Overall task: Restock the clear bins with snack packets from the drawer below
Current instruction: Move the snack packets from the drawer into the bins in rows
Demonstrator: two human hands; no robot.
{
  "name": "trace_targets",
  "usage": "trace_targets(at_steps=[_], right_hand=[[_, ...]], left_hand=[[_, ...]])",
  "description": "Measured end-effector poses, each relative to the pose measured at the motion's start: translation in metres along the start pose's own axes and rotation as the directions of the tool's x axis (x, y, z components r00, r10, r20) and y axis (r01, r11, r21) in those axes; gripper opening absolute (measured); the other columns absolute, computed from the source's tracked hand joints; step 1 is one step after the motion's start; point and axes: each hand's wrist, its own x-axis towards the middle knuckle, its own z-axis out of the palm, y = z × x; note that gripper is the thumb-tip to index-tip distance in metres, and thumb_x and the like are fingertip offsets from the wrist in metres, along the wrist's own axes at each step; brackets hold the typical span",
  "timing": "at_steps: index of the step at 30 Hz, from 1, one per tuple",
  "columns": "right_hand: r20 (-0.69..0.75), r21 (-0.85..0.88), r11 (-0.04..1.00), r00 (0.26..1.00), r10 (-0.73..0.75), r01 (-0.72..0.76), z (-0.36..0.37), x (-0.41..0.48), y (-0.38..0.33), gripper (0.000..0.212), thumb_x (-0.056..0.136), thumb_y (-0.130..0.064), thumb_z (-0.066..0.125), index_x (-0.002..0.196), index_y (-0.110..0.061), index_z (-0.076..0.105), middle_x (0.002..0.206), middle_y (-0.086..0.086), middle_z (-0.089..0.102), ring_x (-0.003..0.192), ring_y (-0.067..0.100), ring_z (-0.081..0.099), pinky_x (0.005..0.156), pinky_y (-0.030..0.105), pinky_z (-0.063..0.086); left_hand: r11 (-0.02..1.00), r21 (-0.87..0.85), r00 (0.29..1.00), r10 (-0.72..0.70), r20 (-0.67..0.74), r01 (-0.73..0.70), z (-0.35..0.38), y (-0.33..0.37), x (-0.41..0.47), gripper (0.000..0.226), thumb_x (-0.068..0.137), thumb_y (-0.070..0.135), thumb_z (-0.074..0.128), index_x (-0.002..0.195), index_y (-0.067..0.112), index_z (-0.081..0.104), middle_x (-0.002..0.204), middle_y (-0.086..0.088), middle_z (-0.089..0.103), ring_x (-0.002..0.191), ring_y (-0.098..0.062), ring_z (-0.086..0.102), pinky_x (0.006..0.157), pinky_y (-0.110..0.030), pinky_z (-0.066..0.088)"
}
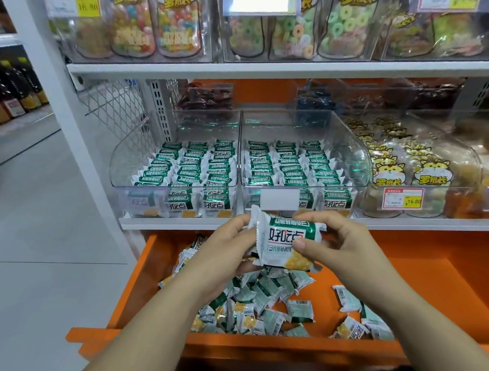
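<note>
Gripping a glossy, pillow-shaped snack packet (pixel 287 244) between them, both hands are hovering just in front of the white shelf edge (pixel 410 222) and above the orange drawer (pixel 439 291).

The left hand (pixel 227 244) is curling its fingers round the packet's crimped left seam. It seems to be holding more packets behind the front one, though how many I cannot tell. The right hand (pixel 336 245) is pinching the packet's right side, its thumb pressing on the printed white-and-green face and its fingers bending over the top edge.

The drawer is standing pulled out. Its smooth flat floor is carrying a loose heap of packets (pixel 260 302), crinkled wrappers lying at all angles, with a few apart to the right.

Above the hands, the left bin (pixel 131 161) and the right bin (pixel 356 165) are sitting side by side on the shelf. Both are of hard transparent plastic with rounded front corners, and both are showing neat rows of the same packets standing on edge. Further right, a similar bin is holding cartoon-printed bags (pixel 431 173).
</note>
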Motion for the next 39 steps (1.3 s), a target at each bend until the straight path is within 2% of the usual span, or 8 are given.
trace_targets(at_steps=[3,8,16,24,27,30,34,39], right_hand=[[-0.013,-0.026,0.999,0.999,-0.048,0.048,0.005,0.002,0.002,0.033,0.071,-0.033,0.07,0.103,-0.029,0.066,0.115,-0.002,0.052,0.065,0.007,0.052,0.065,0.009,0.046],[-0.028,-0.017,0.998,0.998,-0.06,0.059,0.008,0.004,0.005,0.036,0.064,-0.039,0.069,0.099,-0.034,0.067,0.126,-0.012,0.048,0.094,-0.004,0.06,0.075,0.013,0.052],[0.071,0.238,0.968,0.995,0.068,-0.083,0.006,0.007,0.01,0.087,0.061,-0.02,0.077,0.136,-0.035,0.036,0.112,-0.003,0.068,0.091,0.01,0.069,0.064,0.021,0.054],[0.069,0.139,0.989,0.997,0.033,-0.043,-0.005,0.015,0.006,0.055,0.073,0.004,0.073,0.118,-0.016,0.048,0.092,0.0,0.074,0.075,0.008,0.069,0.057,0.021,0.053],[-0.032,0.036,0.999,0.999,-0.032,0.033,-0.017,0.039,-0.001,0.054,0.065,-0.014,0.079,0.109,-0.026,0.051,0.102,0.014,0.068,0.083,0.015,0.07,0.064,0.027,0.058],[-0.092,-0.091,0.994,0.993,-0.074,0.065,-0.023,0.076,-0.01,0.06,0.054,-0.038,0.082,0.105,-0.038,0.05,0.108,0.024,0.061,0.097,0.033,0.065,0.074,0.044,0.059],[-0.136,-0.13,0.988,0.985,-0.105,0.087,-0.026,0.144,-0.009,0.056,0.076,-0.008,0.077,0.12,-0.018,0.044,0.097,0.007,0.062,0.073,-0.002,0.066,0.058,0.011,0.05],[-0.169,-0.268,0.963,0.983,-0.07,0.023,-0.025,0.234,0.018,0.067,0.072,-0.028,0.083,0.124,-0.022,0.041,0.116,0.005,0.059,0.106,0.019,0.058,0.097,0.038,0.046]], left_hand=[[0.99,-0.141,0.999,-0.005,0.05,0.012,0.0,0.004,-0.002,0.041,0.092,0.046,0.046,0.119,0.02,0.062,0.111,-0.002,0.071,0.104,-0.017,0.067,0.09,-0.038,0.053],[0.999,-0.012,0.997,0.047,0.057,-0.047,-0.002,0.0,-0.003,0.055,0.071,0.04,0.076,0.12,0.024,0.057,0.112,0.003,0.069,0.106,-0.012,0.064,0.093,-0.035,0.051],[0.992,-0.048,0.991,0.12,0.055,-0.118,-0.006,-0.004,0.0,0.056,0.068,0.025,0.071,0.121,0.019,0.055,0.111,0.0,0.071,0.105,-0.016,0.066,0.092,-0.032,0.05],[0.973,0.159,0.976,0.142,0.166,-0.168,-0.014,0.012,0.007,0.056,0.067,0.041,0.07,0.119,0.027,0.056,0.111,0.011,0.067,0.097,-0.002,0.065,0.082,-0.02,0.049],[0.919,0.31,0.97,0.238,0.05,-0.242,-0.034,0.029,0.026,0.047,0.07,0.055,0.065,0.113,0.04,0.056,0.114,0.018,0.062,0.102,0.0,0.063,0.097,-0.031,0.049],[0.872,0.398,0.907,0.378,-0.182,-0.284,-0.059,0.046,0.058,0.016,0.09,0.034,0.061,0.105,0.037,0.059,0.103,0.018,0.063,0.091,-0.003,0.067,0.096,-0.036,0.05],[0.805,0.515,0.829,0.484,-0.279,-0.296,-0.09,0.066,0.108,0.013,0.093,0.024,0.059,0.099,0.035,0.062,0.097,0.011,0.066,0.092,-0.014,0.066,0.091,-0.04,0.052],[0.745,0.602,0.837,0.501,-0.221,-0.287,-0.111,0.078,0.167,0.012,0.093,0.024,0.058,0.101,0.033,0.061,0.101,0.01,0.064,0.095,-0.01,0.062,0.085,-0.027,0.047]])
